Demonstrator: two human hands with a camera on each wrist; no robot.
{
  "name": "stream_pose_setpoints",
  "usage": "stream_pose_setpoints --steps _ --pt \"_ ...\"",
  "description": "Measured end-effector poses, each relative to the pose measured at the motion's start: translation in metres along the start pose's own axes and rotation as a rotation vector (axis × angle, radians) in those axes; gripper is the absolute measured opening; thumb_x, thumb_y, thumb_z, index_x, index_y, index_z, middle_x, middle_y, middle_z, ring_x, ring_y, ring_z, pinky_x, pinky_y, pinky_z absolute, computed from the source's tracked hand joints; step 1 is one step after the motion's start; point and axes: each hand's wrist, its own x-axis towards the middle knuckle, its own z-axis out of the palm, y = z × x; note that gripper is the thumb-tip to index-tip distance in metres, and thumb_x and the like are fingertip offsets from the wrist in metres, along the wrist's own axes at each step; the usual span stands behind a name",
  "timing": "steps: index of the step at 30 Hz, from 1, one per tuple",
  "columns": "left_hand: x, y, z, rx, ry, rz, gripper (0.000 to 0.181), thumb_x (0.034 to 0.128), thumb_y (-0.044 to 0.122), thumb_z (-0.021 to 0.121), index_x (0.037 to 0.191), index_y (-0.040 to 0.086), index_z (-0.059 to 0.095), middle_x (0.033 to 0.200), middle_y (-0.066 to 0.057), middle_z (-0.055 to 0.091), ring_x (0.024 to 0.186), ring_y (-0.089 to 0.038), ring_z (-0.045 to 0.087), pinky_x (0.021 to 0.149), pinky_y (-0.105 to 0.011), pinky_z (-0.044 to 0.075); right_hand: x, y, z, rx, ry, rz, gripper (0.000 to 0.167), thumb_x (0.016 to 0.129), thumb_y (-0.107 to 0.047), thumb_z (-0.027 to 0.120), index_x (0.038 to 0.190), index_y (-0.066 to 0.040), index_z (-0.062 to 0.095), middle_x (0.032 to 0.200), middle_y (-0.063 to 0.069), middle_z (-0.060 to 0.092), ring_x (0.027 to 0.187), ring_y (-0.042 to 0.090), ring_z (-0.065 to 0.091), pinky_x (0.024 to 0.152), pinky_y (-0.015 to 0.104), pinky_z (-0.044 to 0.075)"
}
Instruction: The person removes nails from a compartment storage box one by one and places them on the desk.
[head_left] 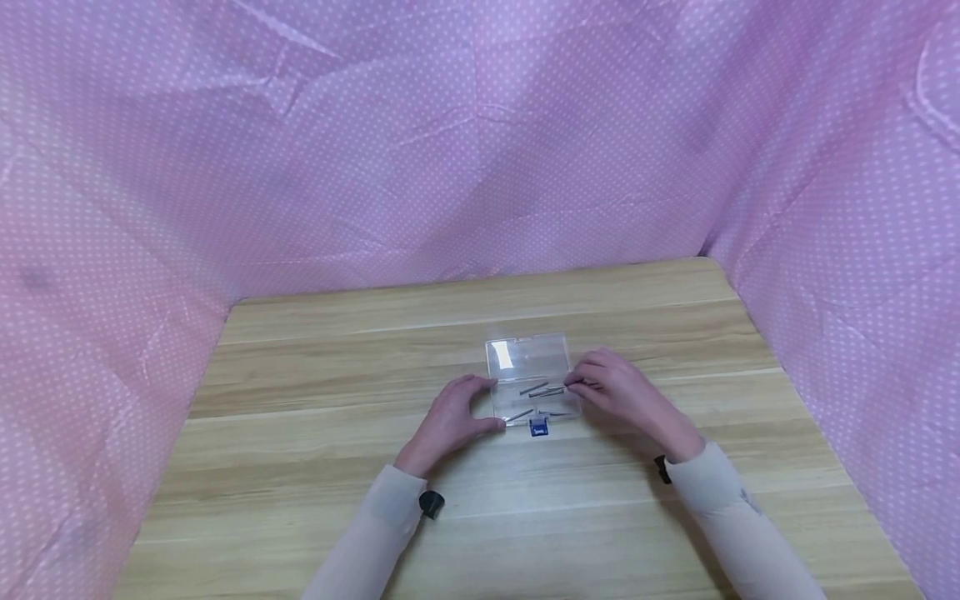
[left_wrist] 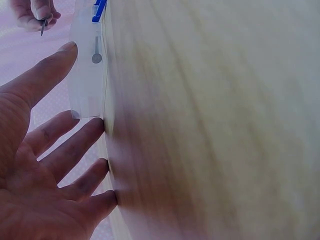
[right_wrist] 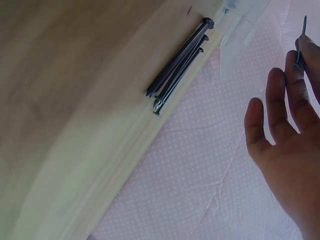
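Right wrist view: at the right of the frame, the right grip [right_wrist: 294, 142], a bare hand, is narrowed to a pinch, thumb and finger holding a single nail [right_wrist: 304, 27] with its point up. In the upper middle, a bundle of dark nails [right_wrist: 179, 59] lies on the counter [right_wrist: 75, 125], near its edge. Part of a clear plastic box [right_wrist: 244, 30] shows at the upper right; pink dotted cloth [right_wrist: 200, 150] fills the lower right.

Left wrist view: the left grip [left_wrist: 37, 197] is wide at the lower left, thumb spread from the fingers, fingertips at the end of the box. A blue latch [left_wrist: 99, 11] sits at the top.

Head view: the box stands open below the frame's centre, loose nails [head_left: 517, 415] inside, the left grip at its left side, the right grip at its right.
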Motion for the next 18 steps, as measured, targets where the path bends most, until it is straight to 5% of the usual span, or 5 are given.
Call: stream_pose_setpoints --steps 18 --pt "0.0 -0.002 0.003 -0.005 0.003 -0.007 0.071 0.0807 0.037 0.089 0.142 0.013 0.062 0.149 -0.013 0.056 0.145 -0.037 0.042 0.121 -0.055 0.031 -0.023 0.003 -0.01 -0.078 0.096 0.012 0.018 0.079 -0.003 0.084 0.094 -0.009 0.078 0.096 0.006 0.074 0.098 0.032 0.067 0.087 0.055 0.054"
